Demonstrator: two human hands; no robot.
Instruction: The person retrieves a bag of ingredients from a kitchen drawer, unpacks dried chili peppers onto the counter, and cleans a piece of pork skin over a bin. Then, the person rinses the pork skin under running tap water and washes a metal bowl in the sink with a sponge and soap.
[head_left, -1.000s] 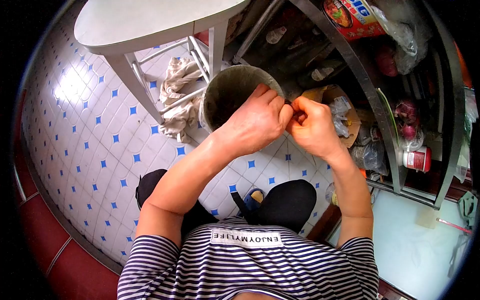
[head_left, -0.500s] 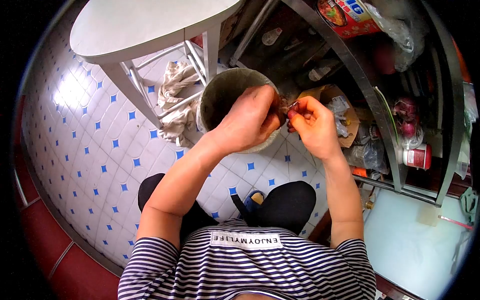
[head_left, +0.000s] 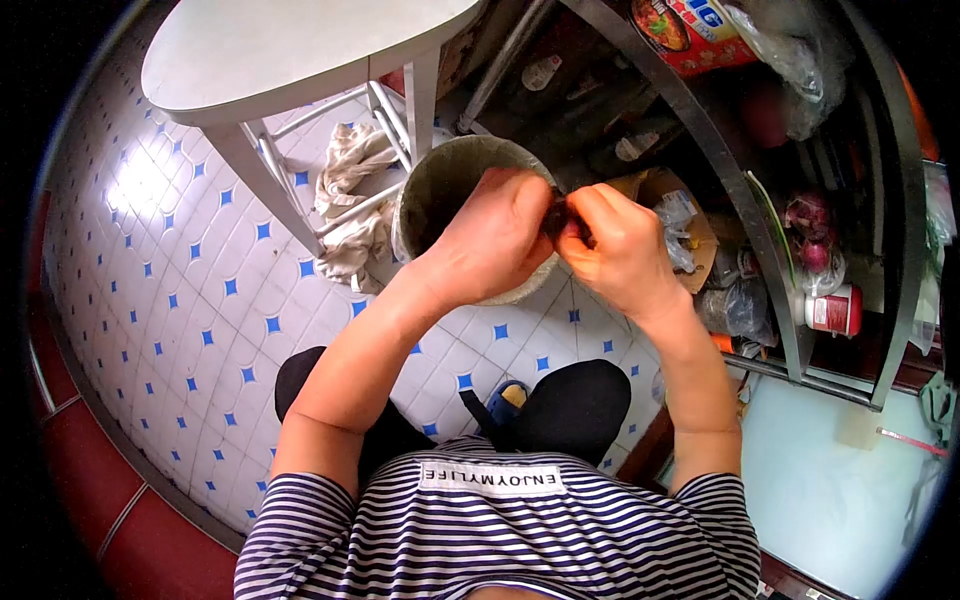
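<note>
My left hand (head_left: 500,235) is closed above the right part of a grey-lined bin (head_left: 420,190), its fingertips pinched on something small and dark. Right beside it, my right hand (head_left: 620,245) is closed too, thumb and fingers meeting the left fingertips at the bin's right rim. The dark thing (head_left: 558,212) between the fingertips is mostly covered, and I cannot make out what it is. The inside of the bin looks dark.
A white table (head_left: 300,50) stands at the upper left, with a crumpled cloth (head_left: 350,180) on the tiled floor below. To the right, a dark shelf (head_left: 740,190) holds red onions (head_left: 815,255), a red-and-white jar (head_left: 833,310), a cardboard box (head_left: 700,235) and bags.
Half a second ago the hands were slightly apart, with a dark reddish thing at the right fingertips. My right hand has since come left, and the fingertips meet again.
</note>
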